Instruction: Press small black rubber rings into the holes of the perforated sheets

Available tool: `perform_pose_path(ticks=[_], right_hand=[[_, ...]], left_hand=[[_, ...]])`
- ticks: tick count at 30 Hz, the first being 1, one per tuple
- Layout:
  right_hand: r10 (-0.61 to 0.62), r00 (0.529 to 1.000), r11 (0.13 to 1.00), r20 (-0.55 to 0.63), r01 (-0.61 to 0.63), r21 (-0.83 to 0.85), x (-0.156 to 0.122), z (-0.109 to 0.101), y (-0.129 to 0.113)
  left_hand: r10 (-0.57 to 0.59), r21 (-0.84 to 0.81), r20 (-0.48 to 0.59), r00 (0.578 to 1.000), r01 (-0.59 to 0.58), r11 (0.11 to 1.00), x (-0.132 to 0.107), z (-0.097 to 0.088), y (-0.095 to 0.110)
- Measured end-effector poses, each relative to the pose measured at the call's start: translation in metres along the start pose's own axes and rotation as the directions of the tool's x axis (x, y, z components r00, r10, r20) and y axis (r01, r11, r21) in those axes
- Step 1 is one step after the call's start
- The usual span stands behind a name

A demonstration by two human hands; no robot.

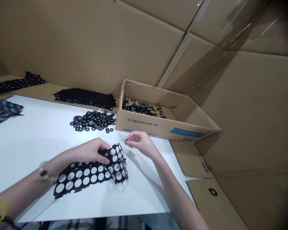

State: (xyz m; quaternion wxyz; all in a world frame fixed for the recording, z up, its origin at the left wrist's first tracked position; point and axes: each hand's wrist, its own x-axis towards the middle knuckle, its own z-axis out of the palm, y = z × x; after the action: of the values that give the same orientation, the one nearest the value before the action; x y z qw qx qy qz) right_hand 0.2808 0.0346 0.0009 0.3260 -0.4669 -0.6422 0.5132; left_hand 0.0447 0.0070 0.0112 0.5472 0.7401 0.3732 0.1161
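My left hand (91, 151) grips the curled upper edge of a black perforated rubber sheet (86, 175), whose round holes show the white table through them. My right hand (140, 143) hangs just to the right of the sheet, not touching it. Its thumb and forefinger pinch a small dark piece (126, 142), apparently a black ring. A loose pile of black rubber rings with pale centres (92, 120) lies on the white table (31, 147) beyond my hands.
An open cardboard box (144, 126) holding black rings (140, 109) stands beyond my right hand. A stack of black punched strips (85, 98) lies behind the pile, and more sheets (2, 110) lie at the left. Cardboard lines the walls, and one ring (213, 191) sits on the cardboard at right.
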Motion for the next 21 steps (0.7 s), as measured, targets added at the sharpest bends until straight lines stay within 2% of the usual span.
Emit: perform_pose_path(ticks=[4,6,10,12,13,15,16,17,19,21], right_hand=[[-0.185,0.98,0.974,-0.071,0.192,0.118,-0.003,0.022,-0.004],[-0.195,0.981,0.98,-0.021,0.195,0.024,-0.006,0.028,-0.007],[-0.117,0.979,0.969,0.169,0.15,-0.196,-0.01,0.027,-0.01],[-0.096,0.98,0.956,0.174,0.14,-0.258,-0.01,0.025,-0.008],[-0.091,0.984,0.952,0.153,0.131,-0.276,-0.009,0.024,-0.008],[-0.078,0.99,0.956,0.118,0.108,-0.273,-0.007,0.021,-0.007],[-0.075,0.991,0.962,0.114,0.102,-0.254,-0.007,0.02,-0.007],[-0.075,0.991,0.968,0.11,0.099,-0.232,-0.006,0.019,-0.007],[-0.077,0.991,0.977,0.11,0.097,-0.191,-0.006,0.018,-0.007],[-0.076,0.989,0.984,0.126,0.095,-0.153,-0.006,0.018,-0.007]], left_hand=[[0.045,0.075,-0.035,0.998,-0.042,0.996,0.001,0.007,-0.004],[0.04,0.102,-0.08,0.996,-0.032,0.994,0.003,0.01,-0.008],[0.088,0.109,-0.165,0.982,-0.07,0.992,0.006,0.009,-0.009],[0.084,0.102,-0.329,0.941,-0.053,0.993,0.005,0.003,-0.006],[0.054,0.086,-0.445,0.894,-0.017,0.996,0.004,-0.001,-0.005],[-0.026,0.01,-0.639,0.769,0.042,0.999,0.002,-0.009,-0.004],[-0.04,-0.023,-0.694,0.719,0.033,0.999,0.001,-0.013,-0.005],[-0.026,-0.032,-0.721,0.692,0.005,0.999,0.0,-0.016,-0.006],[0.059,0.016,-0.723,0.689,-0.069,0.998,0.0,-0.018,-0.009],[0.127,0.077,-0.674,0.728,-0.102,0.992,0.001,-0.016,-0.012]])
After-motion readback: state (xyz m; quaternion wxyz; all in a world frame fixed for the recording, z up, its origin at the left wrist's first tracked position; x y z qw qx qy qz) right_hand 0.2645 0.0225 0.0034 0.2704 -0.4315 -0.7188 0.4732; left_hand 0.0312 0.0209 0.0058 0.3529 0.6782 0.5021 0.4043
